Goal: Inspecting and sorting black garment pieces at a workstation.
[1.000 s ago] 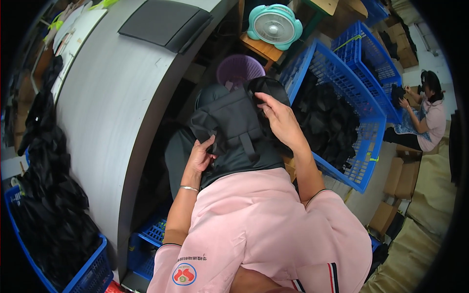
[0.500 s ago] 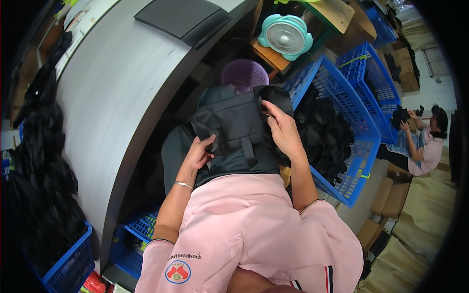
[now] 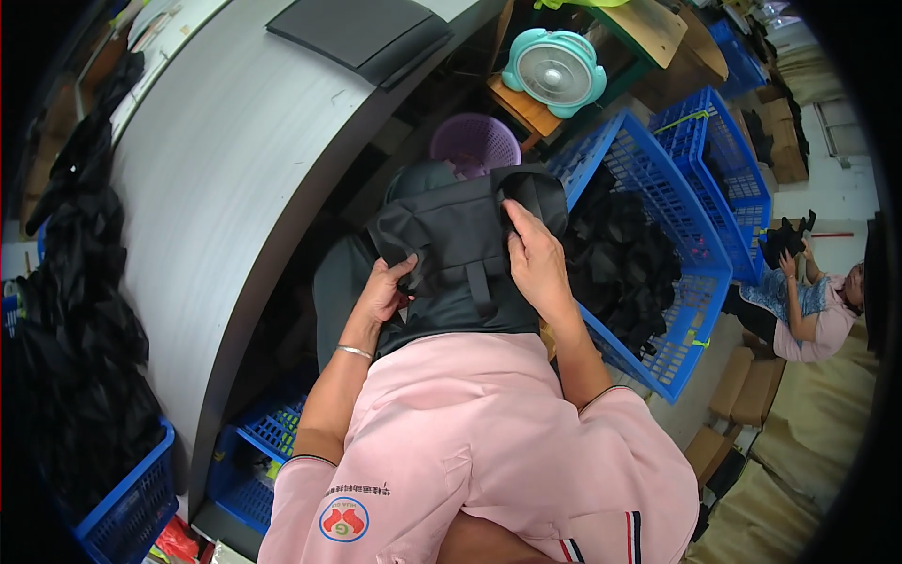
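A dark grey bag-like piece (image 3: 465,263) of smooth, matte fabric with sewn straps lies on the person's lap, just above the pink shirt (image 3: 470,442). The left hand (image 3: 385,293) grips its left edge, fingers (image 3: 406,273) curled closed over a fold of the fabric, thumb on top. The right hand (image 3: 537,265) rests flat across the right upper part, fingers (image 3: 520,226) bent and pinching the fabric near a black rounded flap at the top corner. A narrow vertical strap runs down the middle of the piece, between the two hands. A thin metal bracelet (image 3: 355,352) circles the left wrist.

Just to the right of the lap stands a blue plastic lattice crate (image 3: 695,301), filled with a heap of black fabric pieces (image 3: 620,268). Beyond it sits a second blue crate (image 3: 728,160). Above the piece, a round purple perforated basket (image 3: 474,143) stands on the floor; what it holds cannot be told. Further off is a teal round fan (image 3: 554,68) on a wooden stand. On the left, the curved grey table (image 3: 216,179) carries a flat dark mat (image 3: 362,33), and black fabric (image 3: 80,310) is piled along its far edge into a blue crate (image 3: 127,512) at lower left. At far right another person (image 3: 813,301) handles black cloth.
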